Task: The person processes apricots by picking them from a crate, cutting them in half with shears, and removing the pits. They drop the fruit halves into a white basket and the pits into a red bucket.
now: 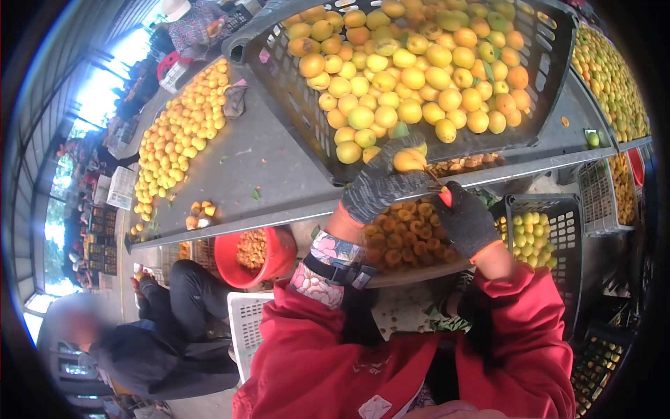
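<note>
My left hand [380,183], in a dark grey knit glove, holds a yellow-orange fruit [409,160] at the front edge of the table. Just right of it, my right hand [469,220], also gloved, is closed on a small tool with a red handle [445,197], its tip close to the fruit. Behind both hands, a tipped black crate [558,77] spills yellow fruit [410,112] toward me. Below them, a wide container [419,274] holds many orange fruit pieces [401,237].
On the grey table [262,160] lies a fruit pile [181,129] at left. A red bucket [279,258] of fruit pieces stands below. A co-worker in dark clothes [164,359] sits at left. A black crate [569,251] with greenish fruit is at right.
</note>
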Demonstrator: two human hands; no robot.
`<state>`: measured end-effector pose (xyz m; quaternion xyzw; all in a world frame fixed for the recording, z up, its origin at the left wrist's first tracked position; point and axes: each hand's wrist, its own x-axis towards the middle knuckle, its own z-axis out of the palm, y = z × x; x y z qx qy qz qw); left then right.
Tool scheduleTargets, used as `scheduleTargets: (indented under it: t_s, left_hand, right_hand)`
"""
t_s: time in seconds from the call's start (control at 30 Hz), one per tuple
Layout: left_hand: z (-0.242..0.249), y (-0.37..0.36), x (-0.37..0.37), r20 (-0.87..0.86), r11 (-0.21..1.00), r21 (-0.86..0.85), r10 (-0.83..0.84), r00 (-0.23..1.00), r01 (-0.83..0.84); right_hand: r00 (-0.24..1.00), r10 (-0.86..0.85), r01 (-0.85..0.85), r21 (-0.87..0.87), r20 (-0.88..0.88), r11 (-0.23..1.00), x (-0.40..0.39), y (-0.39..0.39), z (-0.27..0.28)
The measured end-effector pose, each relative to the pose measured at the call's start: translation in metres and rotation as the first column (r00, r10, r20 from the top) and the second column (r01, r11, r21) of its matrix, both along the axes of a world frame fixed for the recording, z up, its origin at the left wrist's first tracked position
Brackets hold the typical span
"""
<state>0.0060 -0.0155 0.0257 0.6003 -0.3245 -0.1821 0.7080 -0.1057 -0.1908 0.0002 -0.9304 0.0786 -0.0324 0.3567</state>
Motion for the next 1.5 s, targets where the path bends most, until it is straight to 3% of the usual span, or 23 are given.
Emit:
scheduleTargets:
  t_s: [0.07,0.1,0.17,0.2,0.27,0.37,0.43,0.47,0.5,0.6,0.7,0.77,0.87,0.93,1.03,1.1,1.13,1.2,1.3,1.33,1.4,1.47,1.5]
  left_hand:
    - [-0.003,0.000,0.002,0.250,0.992,0.110,0.038,0.968,-0.067]
    - [-0.006,-0.002,-0.002,-0.002,1.000,-0.009,0.014,1.000,-0.014]
    - [-0.013,-0.012,-0.012,-0.468,0.964,-0.267,-0.126,0.875,-0.004]
    - [-0.025,-0.018,-0.011,-0.323,0.970,-0.227,-0.159,0.933,0.087]
    - [-0.038,-0.019,-0.008,-0.042,0.997,-0.064,-0.046,0.998,0.044]
    - [-0.047,-0.016,-0.008,0.402,0.984,0.133,0.052,0.914,-0.115]
    - [-0.046,-0.012,-0.006,0.193,0.993,0.089,0.058,0.980,-0.076]
    - [-0.034,-0.007,-0.004,-0.175,0.999,-0.037,-0.002,0.985,-0.005]
    - [-0.023,-0.005,-0.003,-0.509,0.983,-0.180,-0.109,0.854,0.018]
    - [-0.001,-0.010,-0.010,-0.155,0.989,0.080,0.133,0.979,-0.122]
    - [-0.007,-0.012,-0.012,-0.343,0.992,0.006,0.124,0.931,-0.129]
    - [-0.049,-0.020,-0.011,0.023,0.985,0.042,0.166,0.986,-0.167]
    - [-0.054,-0.021,-0.022,0.529,0.916,0.221,0.176,0.830,-0.335]
    - [-0.059,-0.023,-0.023,0.463,0.952,0.151,0.170,0.870,-0.267]
    - [-0.068,-0.029,-0.018,-0.083,0.978,-0.204,0.028,0.996,-0.044]
    - [-0.053,-0.023,-0.017,-0.214,0.981,-0.190,-0.003,0.977,-0.039]
    - [-0.044,-0.020,-0.015,-0.262,0.982,-0.186,-0.020,0.965,-0.030]
    - [-0.036,-0.014,-0.006,-0.294,0.981,-0.195,-0.064,0.954,0.006]
    - [-0.026,-0.008,-0.001,-0.356,0.976,-0.207,-0.138,0.924,0.066]
    - [-0.009,-0.008,-0.014,-0.293,0.989,-0.131,-0.112,0.950,0.076]
    - [-0.006,-0.006,-0.017,0.065,0.990,0.068,-0.131,0.989,0.127]
    - [-0.001,-0.009,-0.024,-0.176,0.979,-0.053,-0.202,0.963,0.196]
    - [-0.026,-0.008,-0.016,-0.156,0.977,0.050,-0.198,0.968,0.208]
  right_hand:
    - [0.999,-0.011,0.008,0.055,0.046,0.998,-0.001,0.004,0.001]
    - [0.998,-0.016,0.011,0.083,0.068,0.997,-0.002,0.008,0.002]
    - [0.997,-0.068,0.063,0.150,0.024,0.987,-0.004,0.022,0.007]
    - [0.996,-0.093,0.091,0.182,0.001,0.979,-0.005,0.026,0.008]
    - [0.994,-0.108,0.103,0.180,0.018,0.978,-0.006,0.028,0.002]
    - [0.990,-0.135,0.127,0.149,0.046,0.981,-0.006,0.028,0.006]
    - [0.991,-0.129,0.123,0.118,0.047,0.985,-0.006,0.025,0.009]
    - [0.993,-0.114,0.110,0.102,0.037,0.989,-0.005,0.020,0.008]
    - [0.995,-0.101,0.098,0.086,0.026,0.991,-0.005,0.017,0.007]
    - [0.996,-0.083,0.081,0.048,0.031,0.996,-0.006,0.014,0.006]
    - [0.995,-0.076,0.075,0.021,0.065,0.997,-0.005,0.016,0.002]
    - [0.989,-0.144,0.143,0.094,0.006,0.985,-0.004,0.024,0.002]
    - [0.984,-0.177,0.180,0.184,-0.033,0.966,-0.004,0.029,0.003]
    - [0.983,-0.175,0.182,0.206,-0.049,0.962,-0.005,0.029,0.002]
    - [0.986,-0.164,0.168,0.171,-0.034,0.971,-0.006,0.028,0.000]
    - [0.990,-0.132,0.126,0.115,0.048,0.985,-0.005,0.026,0.002]
    - [0.987,-0.116,0.089,0.223,0.108,0.971,-0.005,0.024,0.005]
    - [0.969,-0.095,-0.009,0.419,0.227,0.908,-0.010,0.017,0.013]
    - [0.974,-0.107,-0.024,0.562,0.200,0.827,-0.005,0.006,0.027]
    - [0.978,-0.086,-0.045,0.599,0.189,0.799,-0.004,0.004,0.032]
    - [0.986,-0.007,-0.096,0.611,0.165,0.785,-0.002,0.000,0.037]
    - [0.983,0.044,-0.137,0.547,0.180,0.826,-0.001,-0.002,0.037]
    - [0.977,0.038,-0.141,0.505,0.210,0.851,-0.001,-0.002,0.037]
